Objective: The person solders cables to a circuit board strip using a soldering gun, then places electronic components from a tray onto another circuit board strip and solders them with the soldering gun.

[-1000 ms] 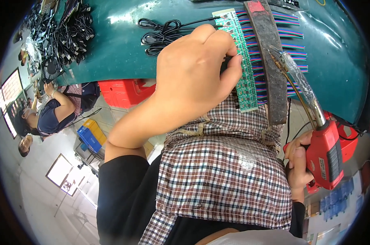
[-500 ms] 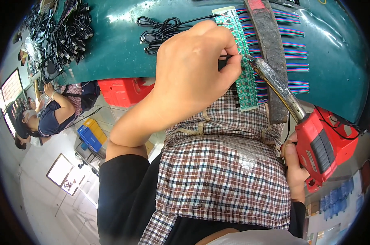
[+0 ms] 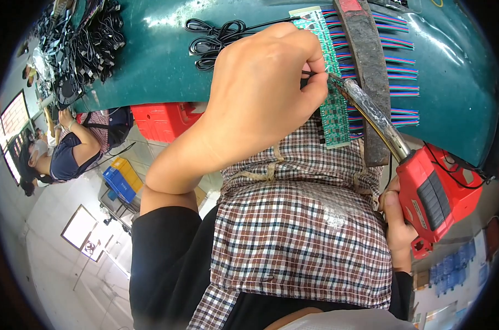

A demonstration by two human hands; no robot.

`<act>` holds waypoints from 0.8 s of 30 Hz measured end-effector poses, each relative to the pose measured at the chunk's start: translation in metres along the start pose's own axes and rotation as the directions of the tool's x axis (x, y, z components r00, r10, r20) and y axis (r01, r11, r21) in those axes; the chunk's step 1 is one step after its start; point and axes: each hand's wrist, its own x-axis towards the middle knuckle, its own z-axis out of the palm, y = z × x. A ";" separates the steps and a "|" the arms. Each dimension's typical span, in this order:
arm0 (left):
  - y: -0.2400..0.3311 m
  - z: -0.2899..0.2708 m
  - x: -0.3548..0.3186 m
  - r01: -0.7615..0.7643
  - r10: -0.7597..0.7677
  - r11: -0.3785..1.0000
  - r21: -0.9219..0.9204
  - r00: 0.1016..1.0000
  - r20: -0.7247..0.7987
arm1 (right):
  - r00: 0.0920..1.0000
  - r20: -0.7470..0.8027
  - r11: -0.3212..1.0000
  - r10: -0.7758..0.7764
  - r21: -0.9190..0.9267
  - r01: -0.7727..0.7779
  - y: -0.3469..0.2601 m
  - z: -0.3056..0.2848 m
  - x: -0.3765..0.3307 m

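My left hand (image 3: 268,88) pinches the end of a thin black cable (image 3: 309,72) between thumb and forefinger, over a long strip of green circuit boards (image 3: 334,121). My right hand (image 3: 397,223) is wrapped round the handle of a red soldering gun (image 3: 434,192). The gun's metal tip reaches left to the strip, right beside my left fingertips; whether it touches the board is too small to tell. A dark heavy bar (image 3: 370,77) lies across the coloured ribbon wires (image 3: 402,74) that fan out from the strip's right side.
Coiled black cables (image 3: 219,33) lie left of the strip on the green table mat (image 3: 156,60). A big heap of black cables (image 3: 98,41) covers the far left. Below the table edge stands a red plastic stool (image 3: 161,122). Another person (image 3: 73,151) sits at the left.
My left hand has shifted very slightly, still pinching the cable at the strip. The soldering gun stays at nearly the same place, its tip by the fingertips.
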 end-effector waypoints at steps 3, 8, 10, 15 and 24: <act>0.001 0.000 0.000 0.001 -0.001 1.000 0.009 1.000 0.006 | 0.998 -0.051 0.994 0.047 0.104 -0.041 -0.006 0.003 0.001; 0.003 0.000 0.000 0.015 -0.015 0.999 0.037 1.000 0.009 | 0.992 -0.081 0.974 0.094 0.213 -0.075 0.002 -0.001 -0.001; 0.003 0.000 0.001 0.004 -0.004 0.999 0.047 1.000 0.010 | 0.990 -0.104 0.946 0.099 0.317 -0.061 -0.007 0.004 0.005; 0.003 -0.001 -0.002 0.005 -0.005 0.996 0.084 1.000 0.000 | 0.993 -0.115 0.971 0.032 0.238 -0.004 -0.009 0.005 0.008; -0.016 -0.026 0.007 -0.077 0.080 0.997 0.027 0.990 -0.116 | 0.959 -0.282 0.917 -0.036 0.373 0.144 -0.008 0.005 0.014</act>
